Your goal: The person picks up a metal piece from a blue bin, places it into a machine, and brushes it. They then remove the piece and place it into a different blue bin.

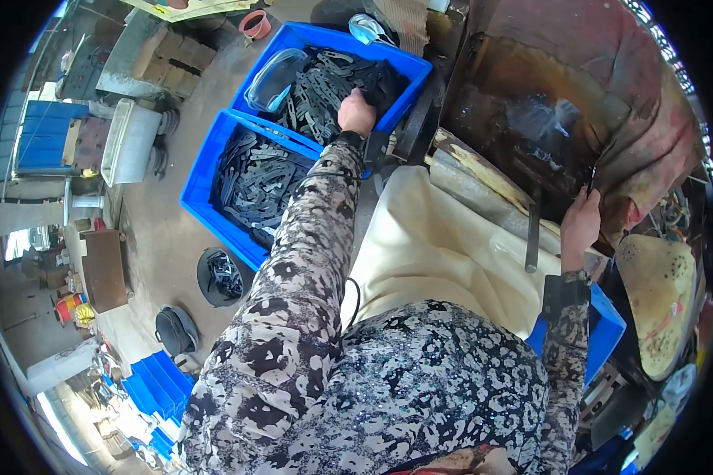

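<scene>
Shirt, flat dark slotted strips, left grip unclear, right grip pinching dark piece

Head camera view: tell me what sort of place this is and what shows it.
Probably a small workshop for metal parts: blue bins filled with flat, dark, metal-looking strips, plus a cream apron-like cover over the person's lap.

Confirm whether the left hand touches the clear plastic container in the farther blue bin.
Apart: the head view shows dark flat parts between the left hand and the clear plastic container.
</scene>
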### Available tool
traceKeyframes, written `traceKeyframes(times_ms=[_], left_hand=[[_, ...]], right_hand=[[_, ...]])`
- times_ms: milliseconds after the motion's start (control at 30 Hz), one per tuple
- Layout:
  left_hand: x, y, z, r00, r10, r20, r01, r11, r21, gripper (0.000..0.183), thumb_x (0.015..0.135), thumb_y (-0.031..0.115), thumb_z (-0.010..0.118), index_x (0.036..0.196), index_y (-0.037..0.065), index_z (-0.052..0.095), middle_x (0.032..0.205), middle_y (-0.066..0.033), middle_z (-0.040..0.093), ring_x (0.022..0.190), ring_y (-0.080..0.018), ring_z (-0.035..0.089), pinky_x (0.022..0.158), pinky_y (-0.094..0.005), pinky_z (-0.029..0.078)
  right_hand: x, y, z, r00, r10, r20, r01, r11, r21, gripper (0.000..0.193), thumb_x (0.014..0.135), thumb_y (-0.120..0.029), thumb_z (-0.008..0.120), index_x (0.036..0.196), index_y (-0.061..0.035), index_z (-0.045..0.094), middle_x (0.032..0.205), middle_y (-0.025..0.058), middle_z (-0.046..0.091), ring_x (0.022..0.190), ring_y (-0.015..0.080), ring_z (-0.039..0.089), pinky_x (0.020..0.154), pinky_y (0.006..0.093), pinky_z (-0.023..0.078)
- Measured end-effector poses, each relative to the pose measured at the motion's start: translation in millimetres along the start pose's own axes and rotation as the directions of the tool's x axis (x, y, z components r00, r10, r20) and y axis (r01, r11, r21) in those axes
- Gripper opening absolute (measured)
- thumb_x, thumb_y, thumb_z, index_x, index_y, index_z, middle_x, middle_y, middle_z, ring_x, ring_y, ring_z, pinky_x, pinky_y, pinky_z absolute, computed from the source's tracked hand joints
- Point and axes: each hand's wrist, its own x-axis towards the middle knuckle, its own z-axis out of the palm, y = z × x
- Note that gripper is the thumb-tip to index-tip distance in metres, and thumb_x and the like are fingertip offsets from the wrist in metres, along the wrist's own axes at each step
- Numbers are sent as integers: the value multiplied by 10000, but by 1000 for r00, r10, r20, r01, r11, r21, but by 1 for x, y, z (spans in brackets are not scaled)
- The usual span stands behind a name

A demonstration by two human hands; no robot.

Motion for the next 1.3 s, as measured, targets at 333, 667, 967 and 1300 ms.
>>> traceKeyframes(times_ms=[333, 667, 967, 1300], left_hand=[[35, -49, -28, 870, 379, 317, -436, 891, 131, 144, 657, 220, 705, 780, 149, 686, 770, -99, 658, 766, -311, 654, 670, -426, 525], [-32, 17, -105, 718, 362, 595, 568, 189, -801, 258, 917, 20, 544, 1174, 36, 537, 1036, -163, 677, 894, -254, 694, 743, -322, 584], [-90, 201, -101, 588, 630, 507, 94, 570, -817, 154, 933, 108, 575, 1075, 78, 523, 930, -132, 690, 821, -226, 700, 653, -285, 557], [-84, 230, -13, 508, 833, 221, -841, 535, -85, 211, 825, 81, 614, 1031, 102, 575, 862, -174, 663, 770, -351, 650, 657, -434, 500]], right_hand=[[4, 6, 0, 1000, 10, -1, -10, 999, -34, 293, 987, -350, 426, 1012, -76, 527, 830, 261, 636, 782, 467, 603, 644, 573, 437], [6, 7, 3, 997, 57, 49, -55, 998, -38, 304, 990, -363, 408, 1095, -108, 536, 881, 253, 649, 813, 466, 614, 674, 575, 454], [13, 16, 18, 999, -22, -27, 31, 918, 395, 238, 968, -314, 499, 1000, -87, 561, 640, 110, 594, 531, 281, 585, 496, 417, 464], [7, 17, -11, 943, 23, 332, -319, 351, 880, 122, 985, -213, 511, 1032, -120, 574, 642, -37, 502, 475, 25, 399, 425, 182, 354]])
